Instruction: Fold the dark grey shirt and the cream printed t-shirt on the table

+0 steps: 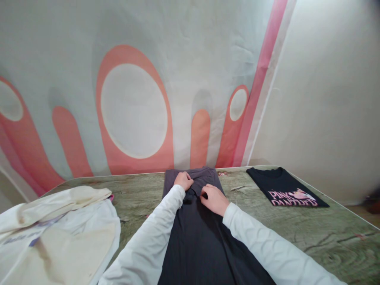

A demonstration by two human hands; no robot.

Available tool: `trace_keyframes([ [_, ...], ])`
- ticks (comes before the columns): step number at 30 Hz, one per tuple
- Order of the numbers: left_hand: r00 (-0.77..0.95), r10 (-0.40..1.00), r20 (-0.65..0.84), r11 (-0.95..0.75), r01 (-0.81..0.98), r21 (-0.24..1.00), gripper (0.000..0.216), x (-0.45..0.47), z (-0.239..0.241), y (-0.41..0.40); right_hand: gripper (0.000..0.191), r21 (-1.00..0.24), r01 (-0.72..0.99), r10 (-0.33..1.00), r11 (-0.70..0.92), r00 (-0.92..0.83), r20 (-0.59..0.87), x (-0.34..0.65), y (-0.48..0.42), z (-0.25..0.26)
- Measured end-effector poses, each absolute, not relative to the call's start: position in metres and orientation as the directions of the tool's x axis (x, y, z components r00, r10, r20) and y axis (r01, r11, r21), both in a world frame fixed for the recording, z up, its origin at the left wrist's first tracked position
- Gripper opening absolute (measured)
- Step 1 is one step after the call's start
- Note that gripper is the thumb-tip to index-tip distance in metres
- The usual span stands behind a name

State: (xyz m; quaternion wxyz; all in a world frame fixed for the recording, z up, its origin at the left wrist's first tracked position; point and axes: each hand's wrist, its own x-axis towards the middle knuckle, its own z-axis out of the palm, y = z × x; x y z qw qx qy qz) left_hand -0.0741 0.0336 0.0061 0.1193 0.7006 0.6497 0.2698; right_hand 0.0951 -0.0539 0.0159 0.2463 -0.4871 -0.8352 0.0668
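Note:
A black garment (204, 245) stretches from the near edge up the middle of the wood-patterned table. At the far edge lies a dark grey-purple cloth (204, 173), with the upper end of the black garment over it; I cannot tell whether the two are joined. My left hand (183, 181) is closed in a pinch at the black garment's upper left corner. To its right, my right hand (214, 199) curls thumb and fingers together on the upper right part of the same garment. A small dark bunched bit (187, 199) shows between the hands.
A folded black T-shirt (263, 180) with pink lettering lies at the right on the table (297, 229). White and cream clothes (77, 241) are heaped at the left. Behind the table stands a wall covering (184, 75) with pink shapes.

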Motion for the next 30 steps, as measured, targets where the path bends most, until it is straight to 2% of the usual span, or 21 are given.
trace_keyframes([
  [5, -0.012, 0.966, 0.257, -0.155, 0.770, 0.619, 0.015, -0.071, 0.007, 0.036, 0.009, -0.444, 0.713, 0.835, 0.542, -0.399, 0.378, 0.103, -0.045, 0.023],
  [11, -0.070, 0.971, 0.229, -0.120, 0.684, 0.719, 0.026, -0.073, 0.011, 0.039, 0.014, -0.565, 0.610, 0.831, 0.556, -0.426, 0.357, 0.110, -0.043, 0.035],
  [16, -0.105, 0.973, 0.205, -0.073, 0.704, 0.707, 0.028, -0.079, 0.008, 0.037, 0.018, -0.623, 0.556, 0.826, 0.550, -0.472, 0.308, 0.106, -0.045, 0.028],
  [21, -0.084, 0.972, 0.221, -0.083, 0.753, 0.653, 0.028, -0.083, 0.007, 0.032, 0.028, -0.762, 0.445, 0.820, 0.470, -0.540, 0.191, 0.113, -0.036, 0.025],
  [23, -0.069, 0.969, 0.238, -0.100, 0.770, 0.630, 0.028, -0.084, 0.008, 0.031, 0.026, -0.785, 0.441, 0.854, 0.435, -0.479, 0.204, 0.125, -0.018, 0.026],
  [26, -0.047, 0.963, 0.264, -0.125, 0.792, 0.598, 0.027, -0.086, 0.006, 0.029, 0.017, -0.764, 0.549, 0.939, 0.340, -0.246, 0.241, 0.149, 0.024, 0.022],
  [30, -0.008, 0.947, 0.321, -0.181, 0.813, 0.553, 0.026, -0.085, -0.002, 0.026, 0.020, -0.747, 0.613, 0.962, 0.258, -0.093, 0.256, 0.169, 0.081, 0.007],
])
